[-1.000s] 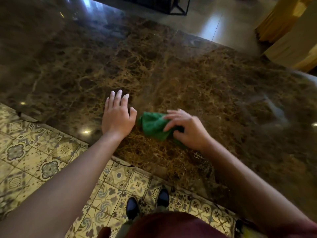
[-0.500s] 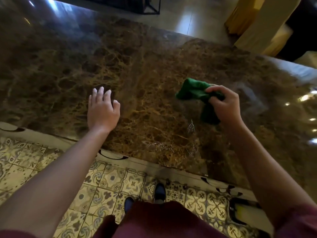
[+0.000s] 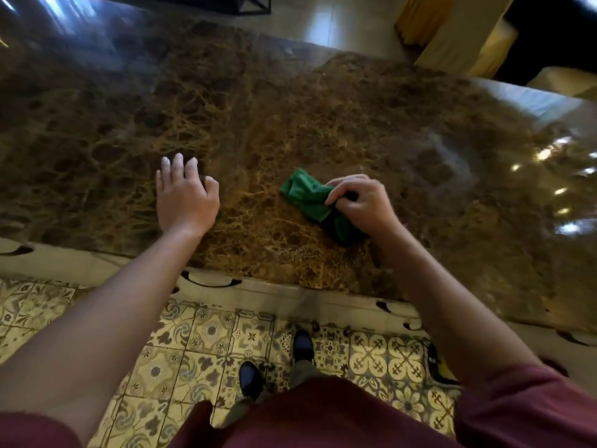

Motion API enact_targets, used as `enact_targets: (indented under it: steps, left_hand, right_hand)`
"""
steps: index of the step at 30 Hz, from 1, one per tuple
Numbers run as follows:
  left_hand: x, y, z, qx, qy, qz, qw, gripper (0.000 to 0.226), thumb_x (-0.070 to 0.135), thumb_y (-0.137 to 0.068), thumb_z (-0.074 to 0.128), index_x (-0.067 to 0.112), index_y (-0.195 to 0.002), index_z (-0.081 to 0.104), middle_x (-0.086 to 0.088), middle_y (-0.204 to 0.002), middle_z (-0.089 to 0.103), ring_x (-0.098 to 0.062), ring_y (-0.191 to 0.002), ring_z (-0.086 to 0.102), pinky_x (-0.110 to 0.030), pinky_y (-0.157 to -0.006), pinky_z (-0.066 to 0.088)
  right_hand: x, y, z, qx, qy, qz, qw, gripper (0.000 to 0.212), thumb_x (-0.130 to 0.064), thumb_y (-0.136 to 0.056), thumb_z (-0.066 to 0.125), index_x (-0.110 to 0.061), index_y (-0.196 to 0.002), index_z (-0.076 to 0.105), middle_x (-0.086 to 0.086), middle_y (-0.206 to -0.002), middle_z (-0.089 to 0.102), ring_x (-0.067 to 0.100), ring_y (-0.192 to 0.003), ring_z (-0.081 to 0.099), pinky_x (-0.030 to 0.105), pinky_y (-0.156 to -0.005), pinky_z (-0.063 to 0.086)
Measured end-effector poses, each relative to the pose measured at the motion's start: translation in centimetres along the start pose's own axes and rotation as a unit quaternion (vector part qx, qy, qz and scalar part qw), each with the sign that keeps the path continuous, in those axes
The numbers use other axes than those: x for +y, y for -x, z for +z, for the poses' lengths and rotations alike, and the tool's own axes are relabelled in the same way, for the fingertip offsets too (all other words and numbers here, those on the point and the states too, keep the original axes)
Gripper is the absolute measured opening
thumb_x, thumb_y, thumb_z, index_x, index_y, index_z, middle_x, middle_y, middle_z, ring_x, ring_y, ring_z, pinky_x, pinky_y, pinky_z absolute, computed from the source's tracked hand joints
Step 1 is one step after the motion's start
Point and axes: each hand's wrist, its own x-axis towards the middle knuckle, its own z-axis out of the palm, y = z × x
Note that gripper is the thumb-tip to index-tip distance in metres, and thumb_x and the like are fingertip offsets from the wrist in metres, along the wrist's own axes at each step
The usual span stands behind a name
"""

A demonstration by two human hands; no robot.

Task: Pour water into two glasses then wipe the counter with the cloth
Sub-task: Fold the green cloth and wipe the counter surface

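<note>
A bunched green cloth (image 3: 305, 195) lies on the brown marble counter (image 3: 290, 118), near its front edge. My right hand (image 3: 361, 202) grips the cloth with curled fingers and holds it against the stone. My left hand (image 3: 184, 192) rests flat on the counter to the left of the cloth, fingers straight and slightly spread. No glasses or water vessel appear in the head view.
The counter's pale front edge (image 3: 290, 292) runs below both hands, with patterned floor tiles (image 3: 206, 344) and my shoes under it. Glossy reflections (image 3: 555, 182) show at the counter's right. Yellow furniture (image 3: 452, 33) stands beyond the far edge.
My right hand swept the cloth out to the right and farther away, then back toward the near edge and my left hand. The left hand stayed flat in place.
</note>
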Motion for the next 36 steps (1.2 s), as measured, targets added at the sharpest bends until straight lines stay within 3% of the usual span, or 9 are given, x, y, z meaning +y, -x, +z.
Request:
enact_targets:
  steps: [7, 14, 19, 22, 25, 29, 33, 36]
  left_hand:
    - [-0.3, 0.2, -0.4, -0.016, 0.02, -0.001, 1.0, 0.063, 0.044, -0.107, 0.027, 0.011, -0.16, 0.032, -0.013, -0.171, 0.019, -0.029, -0.159, 0.007, -0.045, -0.129, 0.005]
    - [-0.4, 0.5, -0.5, -0.009, 0.025, 0.016, 1.0, 0.062, 0.042, -0.107, 0.028, 0.008, -0.158, 0.034, -0.015, -0.169, 0.022, -0.032, -0.159, 0.01, -0.045, -0.129, 0.007]
    - [-0.6, 0.4, -0.4, 0.005, 0.055, 0.023, 0.998, 0.061, 0.042, -0.106, 0.029, 0.006, -0.156, 0.04, -0.016, -0.168, 0.027, -0.032, -0.158, 0.014, -0.046, -0.129, 0.009]
    - [-0.8, 0.7, -0.4, 0.017, 0.082, 0.044, 0.996, 0.056, 0.038, -0.106, 0.034, 0.005, -0.148, 0.051, -0.017, -0.164, 0.034, -0.033, -0.157, 0.019, -0.046, -0.129, 0.012]
    - [-0.4, 1.1, -0.8, 0.044, 0.095, 0.123, 0.987, 0.044, 0.03, -0.104, 0.045, 0.006, -0.137, 0.062, -0.017, -0.158, 0.044, -0.034, -0.155, 0.025, -0.05, -0.127, 0.015]
    - [-0.3, 2.1, -1.3, 0.053, 0.122, 0.203, 0.97, 0.036, 0.024, -0.101, 0.055, 0.008, -0.131, 0.066, -0.016, -0.154, 0.049, -0.034, -0.153, 0.028, -0.055, -0.125, 0.022]
    - [-1.1, 2.9, -0.8, 0.013, 0.102, 0.153, 0.983, 0.046, 0.028, -0.103, 0.052, 0.007, -0.144, 0.055, -0.017, -0.161, 0.039, -0.034, -0.156, 0.019, -0.052, -0.127, 0.015]
    - [-1.0, 2.8, -0.3, -0.011, 0.073, 0.135, 0.988, 0.051, 0.033, -0.105, 0.046, 0.008, -0.149, 0.049, -0.017, -0.163, 0.035, -0.032, -0.157, 0.019, -0.05, -0.128, 0.014]
  right_hand:
    - [-4.2, 7.8, 5.9, -0.037, -0.022, -0.033, 0.999, 0.034, 0.008, -0.079, 0.075, -0.026, -0.078, 0.08, -0.011, -0.107, 0.076, 0.017, -0.117, 0.06, 0.031, -0.104, 0.05]
    - [-7.7, 11.6, 10.2, -0.034, -0.027, -0.058, 0.997, 0.022, 0.008, -0.077, 0.079, -0.014, -0.076, 0.083, 0.0, -0.104, 0.081, 0.02, -0.111, 0.062, 0.03, -0.096, 0.052]
    - [-8.4, 14.5, 10.1, -0.099, -0.086, -0.016, 0.991, 0.026, 0.007, -0.078, 0.076, -0.018, -0.08, 0.082, 0.004, -0.108, 0.079, 0.013, -0.112, 0.065, 0.035, -0.097, 0.057]
    - [-8.8, 15.1, 9.1, -0.057, -0.157, 0.035, 0.985, 0.031, 0.014, -0.08, 0.071, -0.016, -0.081, 0.08, 0.004, -0.108, 0.077, 0.017, -0.111, 0.068, 0.039, -0.093, 0.061]
    - [-8.7, 15.3, 7.6, -0.011, -0.226, 0.065, 0.972, 0.03, 0.019, -0.084, 0.065, -0.008, -0.083, 0.079, 0.01, -0.113, 0.076, 0.027, -0.111, 0.071, 0.042, -0.088, 0.064]
    - [-7.9, 15.7, 4.9, 0.057, -0.214, 0.058, 0.973, 0.023, 0.007, -0.086, 0.066, -0.012, -0.088, 0.08, 0.009, -0.119, 0.076, 0.026, -0.115, 0.072, 0.043, -0.094, 0.063]
    - [-3.8, 15.2, -1.2, 0.232, -0.188, 0.106, 0.948, 0.033, 0.004, -0.087, 0.065, -0.024, -0.091, 0.082, -0.007, -0.111, 0.08, 0.017, -0.109, 0.074, 0.03, -0.089, 0.062]
    - [-0.1, 14.4, -2.9, 0.253, -0.098, 0.181, 0.945, 0.033, 0.001, -0.088, 0.066, -0.026, -0.093, 0.083, -0.005, -0.096, 0.08, 0.026, -0.093, 0.076, 0.041, -0.081, 0.065]
